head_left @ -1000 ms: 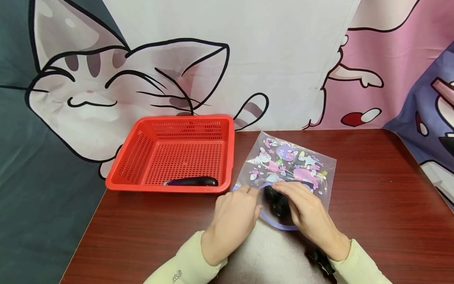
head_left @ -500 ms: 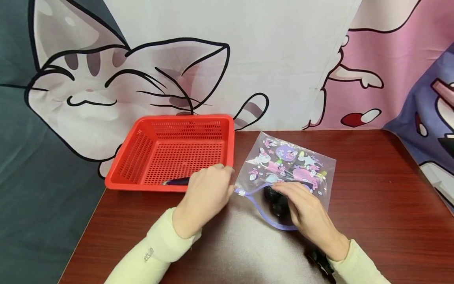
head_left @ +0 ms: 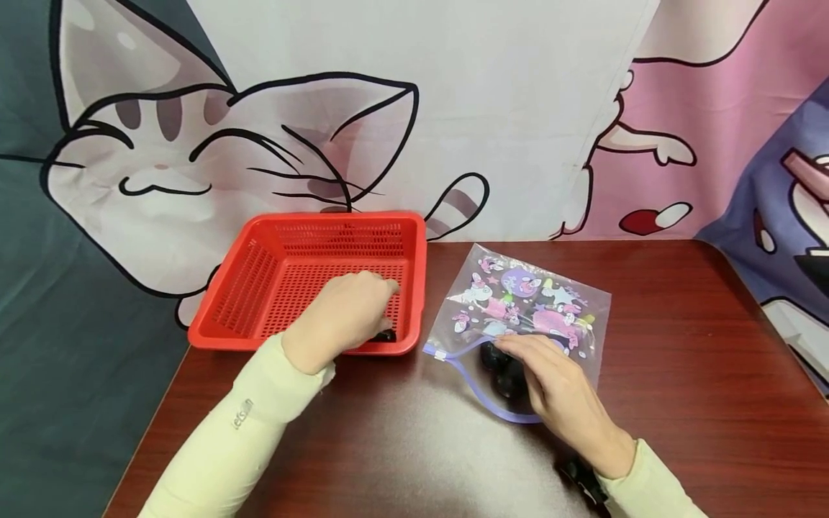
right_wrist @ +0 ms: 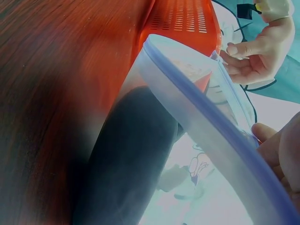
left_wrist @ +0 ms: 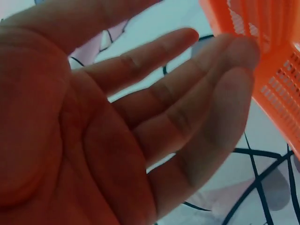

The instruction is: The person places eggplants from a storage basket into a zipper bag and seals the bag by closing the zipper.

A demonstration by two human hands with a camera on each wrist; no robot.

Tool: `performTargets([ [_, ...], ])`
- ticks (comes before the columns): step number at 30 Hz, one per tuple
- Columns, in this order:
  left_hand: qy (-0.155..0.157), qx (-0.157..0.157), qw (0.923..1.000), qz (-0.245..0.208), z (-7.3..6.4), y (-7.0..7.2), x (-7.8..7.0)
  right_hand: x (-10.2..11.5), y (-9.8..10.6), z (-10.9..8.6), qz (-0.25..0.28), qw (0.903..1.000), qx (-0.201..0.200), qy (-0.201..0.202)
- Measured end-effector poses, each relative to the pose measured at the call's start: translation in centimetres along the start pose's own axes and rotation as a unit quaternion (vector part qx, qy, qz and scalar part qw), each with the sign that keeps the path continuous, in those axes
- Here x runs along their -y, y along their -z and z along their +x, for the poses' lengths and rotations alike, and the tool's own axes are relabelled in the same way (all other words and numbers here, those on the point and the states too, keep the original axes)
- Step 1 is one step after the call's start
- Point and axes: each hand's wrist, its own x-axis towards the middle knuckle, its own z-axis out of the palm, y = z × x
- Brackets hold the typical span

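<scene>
My left hand reaches over the red basket, its fingers loosely bent and the palm bare in the left wrist view. Under it, the dark end of an eggplant shows on the basket floor; the rest is hidden. A clear printed zip bag lies on the table, its purple-edged mouth spread wide. Dark, glossy eggplants are inside, one looming large as a dark body in the right wrist view. My right hand holds the bag's upper edge at the mouth.
The red perforated basket stands at the back left, beside the bag. Behind the brown wooden table hangs a cartoon-printed cloth. A black strap device is at my right wrist.
My left hand has left the bag's left corner and moved left over the basket, covering most of the eggplant there. The slider at that corner is now visible. My right hand stays at the bag.
</scene>
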Motion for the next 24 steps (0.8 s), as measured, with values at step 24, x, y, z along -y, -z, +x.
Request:
performTargets([
  [24, -0.022, 0.210, 0.9767, -0.040, 5.9, -1.5, 8.5, -0.1, -0.2, -0.1, 0.005, 1.0000, 0.003, -0.001],
])
